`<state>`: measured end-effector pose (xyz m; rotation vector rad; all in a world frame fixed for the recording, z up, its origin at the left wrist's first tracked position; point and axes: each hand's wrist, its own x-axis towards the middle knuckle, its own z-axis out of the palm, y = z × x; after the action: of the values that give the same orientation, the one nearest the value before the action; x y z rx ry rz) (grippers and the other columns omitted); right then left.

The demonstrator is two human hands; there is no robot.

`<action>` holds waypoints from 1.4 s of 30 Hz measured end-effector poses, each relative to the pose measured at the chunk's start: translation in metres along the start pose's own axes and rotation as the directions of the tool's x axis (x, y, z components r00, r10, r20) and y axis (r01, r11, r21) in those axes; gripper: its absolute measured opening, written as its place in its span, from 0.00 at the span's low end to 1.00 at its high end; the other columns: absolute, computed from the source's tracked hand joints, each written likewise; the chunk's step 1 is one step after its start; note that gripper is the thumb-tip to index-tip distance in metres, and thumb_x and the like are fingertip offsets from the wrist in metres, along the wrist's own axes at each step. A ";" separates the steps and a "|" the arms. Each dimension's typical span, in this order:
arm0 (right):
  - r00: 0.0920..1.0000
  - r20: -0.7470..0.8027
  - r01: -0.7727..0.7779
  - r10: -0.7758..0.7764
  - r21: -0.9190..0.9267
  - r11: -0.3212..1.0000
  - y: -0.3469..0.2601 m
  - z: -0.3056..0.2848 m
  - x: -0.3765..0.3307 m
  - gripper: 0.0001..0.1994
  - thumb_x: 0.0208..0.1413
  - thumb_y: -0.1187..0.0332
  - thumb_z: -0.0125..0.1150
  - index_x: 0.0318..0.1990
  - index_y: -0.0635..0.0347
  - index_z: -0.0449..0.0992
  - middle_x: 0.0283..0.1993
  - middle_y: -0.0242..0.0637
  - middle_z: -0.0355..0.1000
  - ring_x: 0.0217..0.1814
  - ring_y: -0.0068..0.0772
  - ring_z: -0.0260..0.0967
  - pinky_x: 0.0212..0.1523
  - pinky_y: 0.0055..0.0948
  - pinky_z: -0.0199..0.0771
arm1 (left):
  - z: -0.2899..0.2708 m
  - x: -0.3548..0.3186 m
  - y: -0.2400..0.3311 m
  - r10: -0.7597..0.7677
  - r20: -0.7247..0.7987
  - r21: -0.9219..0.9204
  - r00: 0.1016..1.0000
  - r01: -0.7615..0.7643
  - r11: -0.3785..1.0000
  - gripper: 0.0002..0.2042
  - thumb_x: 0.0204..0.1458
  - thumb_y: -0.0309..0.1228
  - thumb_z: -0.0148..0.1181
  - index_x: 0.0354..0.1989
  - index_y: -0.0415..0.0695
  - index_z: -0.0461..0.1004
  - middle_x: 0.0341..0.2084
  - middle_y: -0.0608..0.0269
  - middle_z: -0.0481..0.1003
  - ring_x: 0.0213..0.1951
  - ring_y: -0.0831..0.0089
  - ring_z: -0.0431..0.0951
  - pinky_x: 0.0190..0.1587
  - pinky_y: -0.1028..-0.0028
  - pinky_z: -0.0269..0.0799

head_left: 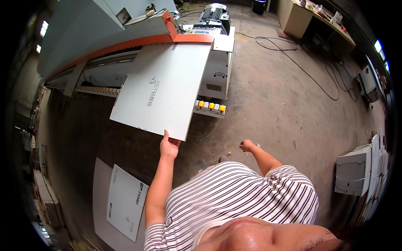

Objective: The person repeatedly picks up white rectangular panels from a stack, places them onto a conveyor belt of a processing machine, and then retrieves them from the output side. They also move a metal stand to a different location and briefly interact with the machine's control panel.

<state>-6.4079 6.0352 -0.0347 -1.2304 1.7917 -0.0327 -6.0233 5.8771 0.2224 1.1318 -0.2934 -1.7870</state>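
Observation:
My left hand point(169, 147) grips the near edge of a large white board point(167, 83), thumb up along the edge and fingers out of sight underneath. The board's far end lies under the orange guard edge point(192, 38) of a long grey machine point(104, 21). Its near part sticks out toward me over the floor, above a row of yellow-and-white rollers point(211, 106). Off to the right, my right hand point(246, 145) hangs low with curled fingers, apart from the board. A thin pale sliver shows by its fingertips, too small to name.
Two pale boards, a smaller one point(125, 201) on a larger one point(100, 201), lie at the lower left. A motor point(214, 16) tops the machine's far end. Black cable point(310, 71) trails over the floor toward a cluttered desk point(312, 16). A grey cabinet point(354, 171) stands right.

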 end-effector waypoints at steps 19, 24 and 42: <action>0.968 -0.111 -0.059 0.224 0.770 0.636 -0.020 -0.045 -0.024 0.13 0.60 0.63 0.57 0.43 0.65 0.76 0.36 0.40 0.78 0.32 0.32 0.77 0.31 0.28 0.75 | 0.037 -0.060 -0.045 -0.274 0.173 0.019 0.946 0.275 0.961 0.15 0.55 0.38 0.63 0.48 0.46 0.72 0.44 0.66 0.76 0.49 0.70 0.75 0.52 0.67 0.72; 0.794 -0.566 0.356 0.221 0.728 0.585 -0.088 -0.124 -0.019 0.11 0.59 0.64 0.55 0.37 0.65 0.77 0.31 0.39 0.77 0.30 0.32 0.76 0.31 0.31 0.74 | 0.021 -0.064 -0.022 -0.330 0.119 0.055 0.937 0.325 0.944 0.17 0.57 0.39 0.61 0.50 0.45 0.71 0.47 0.64 0.74 0.51 0.69 0.73 0.55 0.65 0.69; 0.802 -0.482 0.444 -0.352 0.088 0.892 -0.273 -0.341 0.109 0.34 0.59 0.37 0.49 0.33 0.68 0.78 0.28 0.35 0.73 0.31 0.28 0.66 0.34 0.35 0.68 | -0.174 -0.106 0.026 0.227 -0.558 0.163 0.798 -0.163 0.973 0.28 0.56 0.49 0.59 0.48 0.31 0.74 0.41 0.53 0.77 0.42 0.65 0.78 0.47 0.67 0.74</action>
<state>-6.4544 5.6656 0.2183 -1.5219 1.8186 -0.7891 -5.8587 5.9980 0.2047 1.5985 -0.1331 -1.1832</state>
